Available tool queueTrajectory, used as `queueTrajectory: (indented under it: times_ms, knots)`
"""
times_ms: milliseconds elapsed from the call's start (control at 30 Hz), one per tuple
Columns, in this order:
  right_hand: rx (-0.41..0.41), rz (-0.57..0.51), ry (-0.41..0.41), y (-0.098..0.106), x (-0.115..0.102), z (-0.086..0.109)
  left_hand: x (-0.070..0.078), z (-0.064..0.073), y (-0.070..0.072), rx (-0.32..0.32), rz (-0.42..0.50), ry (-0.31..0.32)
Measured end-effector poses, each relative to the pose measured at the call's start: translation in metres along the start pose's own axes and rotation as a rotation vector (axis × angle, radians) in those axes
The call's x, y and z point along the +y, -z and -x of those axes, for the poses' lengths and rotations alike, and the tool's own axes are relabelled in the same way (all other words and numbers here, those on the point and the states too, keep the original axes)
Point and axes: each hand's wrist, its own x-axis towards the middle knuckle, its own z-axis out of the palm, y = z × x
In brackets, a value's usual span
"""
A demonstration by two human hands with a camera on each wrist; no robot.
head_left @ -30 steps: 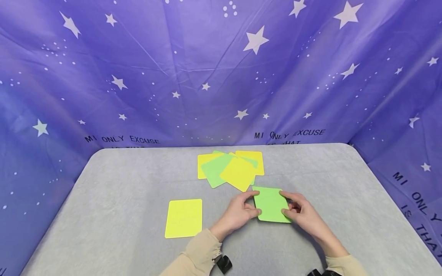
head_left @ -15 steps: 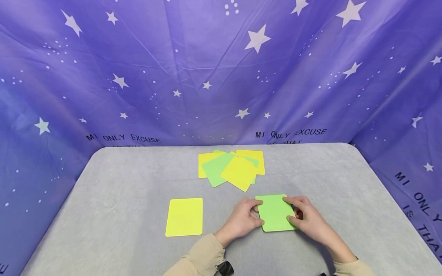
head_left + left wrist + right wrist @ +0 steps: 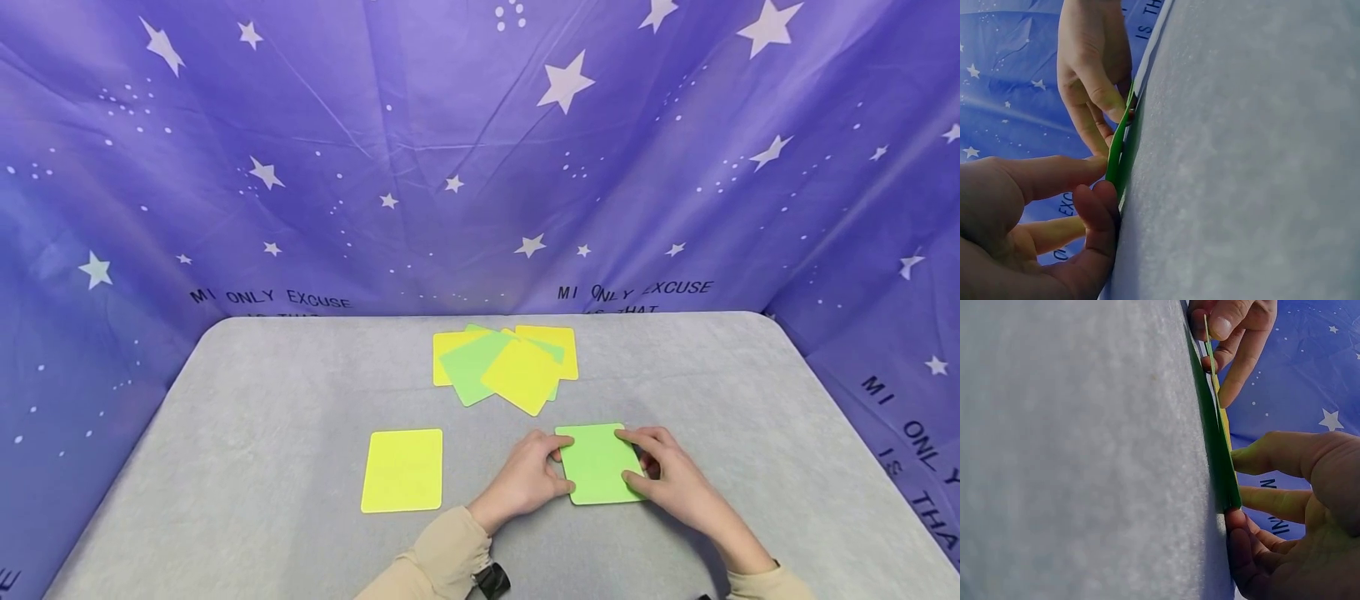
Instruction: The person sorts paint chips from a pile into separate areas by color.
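Observation:
A bright green square card (image 3: 600, 462) with rounded corners is held between both hands at the right front of the table. My left hand (image 3: 525, 475) pinches its left edge, thumb and forefinger on top, other fingers curled underneath. On the opposite edge, my right hand (image 3: 675, 479) grips it the same way. Seen edge-on in the left wrist view, the card (image 3: 1116, 147) lies close over the cloth, with fingertips tucked below it. The right wrist view shows a narrow shadowed gap under the card (image 3: 1225, 469).
A single yellow card (image 3: 403, 471) lies flat left of the hands. Farther back, several overlapping yellow and green cards (image 3: 521, 375) are fanned out. The table has a grey cloth (image 3: 262, 433); a purple star-printed curtain (image 3: 450, 167) hangs behind and at both sides.
Both hands have brought the green card nearer the person and slightly right, straightening it. Over the last half second it hardly moves. The other cards stay put.

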Motion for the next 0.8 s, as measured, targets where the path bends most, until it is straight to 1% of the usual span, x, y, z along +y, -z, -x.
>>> queueTrajectory:
  times_ms: [167, 233, 367, 500, 633, 800]
  knots:
    - [-0.003, -0.016, 0.015, -0.0001, 0.0015, -0.0002, 0.0024, -0.0008, 0.0023, -0.029, -0.008, 0.002]
    - [0.0, -0.003, 0.014, -0.0004, 0.002, -0.0005, 0.0028, -0.0011, 0.0028, -0.036, -0.023, -0.006]
    - [0.004, 0.025, 0.005, -0.0012, 0.0024, -0.0014, 0.0041, -0.0009, 0.0037, -0.051, -0.024, 0.006]
    - [0.012, 0.037, 0.008, -0.0014, 0.0022, -0.0014, 0.004, 0.0001, 0.0041, -0.059, 0.005, 0.022]
    - [0.039, 0.035, 0.013, -0.0022, 0.0023, -0.0015, 0.0045, 0.0009, 0.0052, -0.074, 0.038, 0.029]
    - [0.087, 0.032, -0.028, -0.0047, 0.0002, -0.0043, 0.0045, 0.0012, 0.0092, -0.074, 0.082, 0.015]
